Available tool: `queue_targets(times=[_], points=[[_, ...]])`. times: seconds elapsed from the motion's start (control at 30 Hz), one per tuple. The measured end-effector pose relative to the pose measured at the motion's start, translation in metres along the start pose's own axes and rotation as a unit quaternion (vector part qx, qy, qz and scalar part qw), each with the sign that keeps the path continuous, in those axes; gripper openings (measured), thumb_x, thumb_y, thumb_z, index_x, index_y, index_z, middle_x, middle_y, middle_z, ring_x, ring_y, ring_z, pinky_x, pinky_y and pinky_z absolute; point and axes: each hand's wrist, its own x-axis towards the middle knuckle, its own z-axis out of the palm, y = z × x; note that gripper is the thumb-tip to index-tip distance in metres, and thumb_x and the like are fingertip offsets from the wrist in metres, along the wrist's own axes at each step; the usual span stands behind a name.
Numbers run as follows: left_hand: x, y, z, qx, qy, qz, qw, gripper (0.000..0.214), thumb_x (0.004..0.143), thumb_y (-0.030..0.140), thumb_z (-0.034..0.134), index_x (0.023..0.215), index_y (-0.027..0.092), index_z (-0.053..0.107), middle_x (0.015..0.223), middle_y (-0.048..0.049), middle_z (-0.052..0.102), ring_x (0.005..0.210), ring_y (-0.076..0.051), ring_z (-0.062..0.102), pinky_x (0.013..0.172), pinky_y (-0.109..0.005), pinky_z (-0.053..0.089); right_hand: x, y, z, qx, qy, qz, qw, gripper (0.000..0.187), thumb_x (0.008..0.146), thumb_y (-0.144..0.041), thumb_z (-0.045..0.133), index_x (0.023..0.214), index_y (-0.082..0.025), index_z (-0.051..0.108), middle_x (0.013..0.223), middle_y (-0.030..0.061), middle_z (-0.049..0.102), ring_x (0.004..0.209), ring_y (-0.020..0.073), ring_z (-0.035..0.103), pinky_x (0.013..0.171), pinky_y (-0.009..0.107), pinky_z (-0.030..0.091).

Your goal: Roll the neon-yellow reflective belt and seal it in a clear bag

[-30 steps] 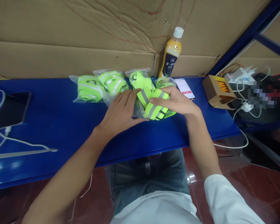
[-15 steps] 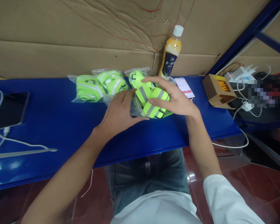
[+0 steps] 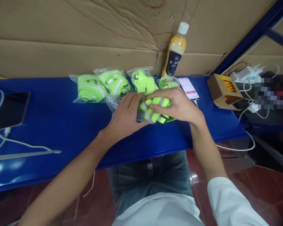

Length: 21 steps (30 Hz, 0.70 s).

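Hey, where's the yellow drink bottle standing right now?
In the head view, the bottle stands right of centre at the back of the blue table, just left of the lit phone and beyond the right hand.

Your right hand (image 3: 180, 103) has brought its fingers down by the clear bag (image 3: 145, 115), and more green strap (image 3: 161, 101) is inside.

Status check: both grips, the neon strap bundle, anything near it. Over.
Left grip: holding clear bag. Right grip: on neon strap bundle, partly inside bag mouth. Filled bags close behind, bottle beyond.
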Motion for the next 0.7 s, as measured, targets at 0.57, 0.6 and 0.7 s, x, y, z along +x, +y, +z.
queue_targets(times=[0.57, 0.6, 0.7], points=[[0.005, 0.001, -0.011, -0.035, -0.011, -0.034, 0.999, 0.073, 0.099, 0.052, 0.073, 0.158, 0.019, 0.044, 0.145, -0.019, 0.063, 0.137, -0.038, 0.063, 0.117, -0.055, 0.055, -0.003, -0.004, -0.003, -0.072, 0.012, -0.034, 0.997, 0.039, 0.102, -0.048, 0.069, 0.127, -0.02, 0.077, 0.12, 0.0084, 0.082, 0.106, 0.0263, 0.077, 0.096, 0.036, 0.054], [0.004, 0.001, -0.011, -0.037, -0.018, -0.033, 0.999, 0.073, 0.099, 0.051, 0.073, 0.159, 0.019, 0.044, 0.145, -0.0193, 0.062, 0.137, -0.038, 0.062, 0.117, -0.055, 0.055, -0.002, -0.003, -0.002, -0.07, 0.008, -0.041, 0.997, 0.038, 0.101, -0.048, 0.07, 0.125, -0.02, 0.078, 0.117, 0.0081, 0.083, 0.103, 0.0255, 0.077, 0.094, 0.035, 0.054], [0.002, 0.001, -0.005, -0.042, -0.039, -0.018, 0.998, 0.074, 0.101, 0.05, 0.071, 0.161, 0.02, 0.041, 0.146, -0.0208, 0.061, 0.137, -0.039, 0.062, 0.116, -0.056, 0.055, -0.002, 0.0, -0.002, -0.072, -0.025, -0.042, 0.996, 0.031, 0.101, -0.045, 0.071, 0.117, -0.02, 0.08, 0.107, 0.0077, 0.083, 0.095, 0.0236, 0.075, 0.086, 0.034, 0.051]])
